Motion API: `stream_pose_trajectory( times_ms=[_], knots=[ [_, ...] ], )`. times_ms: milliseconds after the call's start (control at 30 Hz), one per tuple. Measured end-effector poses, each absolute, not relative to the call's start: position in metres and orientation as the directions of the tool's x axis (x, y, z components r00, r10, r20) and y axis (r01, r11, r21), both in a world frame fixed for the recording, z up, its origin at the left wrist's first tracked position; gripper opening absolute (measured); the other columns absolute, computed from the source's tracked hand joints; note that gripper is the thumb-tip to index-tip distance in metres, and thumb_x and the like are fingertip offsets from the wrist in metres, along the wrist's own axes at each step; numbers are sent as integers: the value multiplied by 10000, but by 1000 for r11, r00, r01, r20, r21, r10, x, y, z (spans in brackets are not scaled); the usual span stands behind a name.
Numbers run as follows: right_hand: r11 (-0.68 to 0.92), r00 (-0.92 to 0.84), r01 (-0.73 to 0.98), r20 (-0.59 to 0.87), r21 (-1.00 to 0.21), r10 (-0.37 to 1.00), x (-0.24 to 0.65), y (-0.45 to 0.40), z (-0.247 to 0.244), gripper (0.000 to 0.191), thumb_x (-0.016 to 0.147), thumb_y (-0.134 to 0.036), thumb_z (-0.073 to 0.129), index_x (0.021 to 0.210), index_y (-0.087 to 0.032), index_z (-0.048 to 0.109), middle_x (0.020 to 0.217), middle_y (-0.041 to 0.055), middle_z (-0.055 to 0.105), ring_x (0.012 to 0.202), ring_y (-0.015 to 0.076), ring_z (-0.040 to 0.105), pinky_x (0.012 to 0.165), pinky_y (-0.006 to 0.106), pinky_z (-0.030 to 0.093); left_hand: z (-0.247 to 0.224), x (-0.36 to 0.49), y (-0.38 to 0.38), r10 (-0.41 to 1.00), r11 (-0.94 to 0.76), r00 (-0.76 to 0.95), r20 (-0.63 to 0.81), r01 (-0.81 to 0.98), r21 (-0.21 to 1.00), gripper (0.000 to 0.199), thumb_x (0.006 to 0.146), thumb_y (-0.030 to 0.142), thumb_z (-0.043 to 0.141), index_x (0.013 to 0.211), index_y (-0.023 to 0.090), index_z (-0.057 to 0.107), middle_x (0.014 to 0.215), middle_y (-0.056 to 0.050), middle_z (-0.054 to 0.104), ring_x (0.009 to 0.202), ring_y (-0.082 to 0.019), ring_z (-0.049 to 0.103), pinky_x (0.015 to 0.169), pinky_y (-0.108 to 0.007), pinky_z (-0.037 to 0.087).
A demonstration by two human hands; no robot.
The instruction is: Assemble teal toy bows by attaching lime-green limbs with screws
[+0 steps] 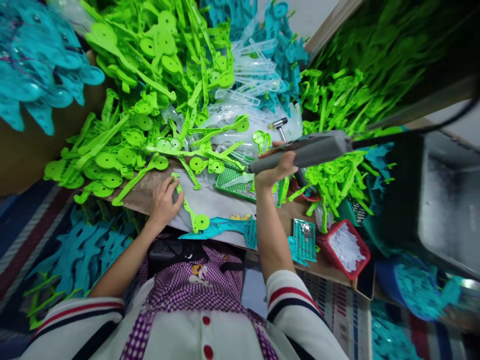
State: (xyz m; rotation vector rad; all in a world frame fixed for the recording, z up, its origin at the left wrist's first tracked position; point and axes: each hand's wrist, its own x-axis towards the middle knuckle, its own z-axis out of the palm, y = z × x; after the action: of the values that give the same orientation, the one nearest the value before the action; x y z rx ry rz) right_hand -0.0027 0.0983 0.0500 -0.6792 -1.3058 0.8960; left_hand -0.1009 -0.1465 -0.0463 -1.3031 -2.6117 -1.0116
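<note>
My right hand is wrapped around a grey electric screwdriver, raised over the bench with its tip pointing left and a cable running off to the right. Under the fingers of my left hand lies the upper end of a lime-green plastic arm; thumb and forefinger press at its edge. The arm's round disc end touches a long turquoise plastic piece at the bench's front edge. Behind, a green tray holds many small metal parts, with a translucent strip across it.
Lime-green parts are heaped at the back and left, beside clear plastic strips. A hammer lies behind the screwdriver. Rightward are a small turquoise tray, a red basket of white pieces and a metal-lined bin.
</note>
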Motion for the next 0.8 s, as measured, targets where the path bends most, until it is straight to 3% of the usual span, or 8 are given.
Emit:
stream_pose_trajectory(
  times_ms=[67, 133, 233, 300, 400, 533, 667, 800],
  knots=[
    [481, -33, -285, 511, -829, 859, -10, 68, 54, 534, 780, -746, 424, 780, -229, 557, 599, -9, 524, 393, 113, 502, 388, 274, 388, -44, -100, -155, 706, 390, -621, 340, 743, 544, 372, 907, 382, 514, 1194, 181, 639, 1272, -140, 635, 1187, -265, 588, 1028, -417, 412],
    [412, -205, -358, 501, -838, 841, -17, 35, 50, 542, 741, -761, 474, 802, -233, 578, 640, 2, 562, 408, 130, 527, 383, 287, 411, -40, -101, -165, 788, 318, -533, 308, 781, 538, 350, 889, 405, 567, 1168, 215, 661, 1247, -123, 659, 1209, -268, 579, 1061, -440, 378],
    [304, -470, -334, 437, -892, 766, -21, -5, 34, 603, 734, -791, 439, 859, -235, 637, 644, 19, 583, 467, 166, 580, 429, 322, 493, -34, -109, -177, 941, 168, -298, 164, 826, 539, 448, 819, 442, 682, 1230, 267, 640, 1288, -107, 651, 1296, -299, 516, 1106, -496, 296],
    [274, -551, -309, 407, -911, 729, -20, -20, 25, 646, 716, -824, 415, 841, -235, 649, 644, 27, 589, 504, 179, 605, 454, 330, 523, -31, -120, -177, 981, 103, -176, 78, 822, 560, 541, 777, 461, 728, 1278, 293, 610, 1326, -104, 630, 1335, -310, 478, 1129, -527, 232],
    [247, -605, -292, 379, -924, 700, -19, -28, 17, 623, 679, -822, 487, 774, -227, 645, 620, 30, 588, 552, 195, 629, 473, 329, 535, -29, -137, -166, 996, 59, -91, 23, 803, 593, 524, 728, 486, 764, 1209, 309, 652, 1295, -97, 650, 1300, -308, 514, 1147, -542, 175],
    [237, -635, -278, 363, -931, 682, -25, -28, 9, 589, 704, -787, 505, 743, -216, 644, 627, 37, 612, 593, 196, 648, 490, 314, 537, -29, -150, -150, 998, -15, -24, 50, 760, 650, 456, 664, 496, 803, 1061, 290, 713, 1205, -83, 692, 1186, -279, 596, 1135, -481, 249],
    [293, -651, -294, 415, -910, 636, -30, -29, -5, 567, 737, -758, 499, 676, -210, 630, 613, 29, 619, 528, 156, 591, 501, 312, 529, -31, -152, -146, 995, -56, -12, 95, 736, 675, 450, 627, 478, 827, 1014, 272, 724, 1126, -73, 716, 1174, -271, 598, 1150, -460, 257],
    [399, -707, -243, 443, -884, 551, -33, -30, -7, 460, 706, -659, 631, 593, -216, 576, 570, 3, 573, 522, 147, 546, 553, 339, 536, -36, -151, -146, 998, -19, -22, 51, 731, 682, 434, 643, 476, 808, 1009, 256, 729, 1128, -82, 710, 1182, -283, 590, 1157, -478, 269]
  ],
)
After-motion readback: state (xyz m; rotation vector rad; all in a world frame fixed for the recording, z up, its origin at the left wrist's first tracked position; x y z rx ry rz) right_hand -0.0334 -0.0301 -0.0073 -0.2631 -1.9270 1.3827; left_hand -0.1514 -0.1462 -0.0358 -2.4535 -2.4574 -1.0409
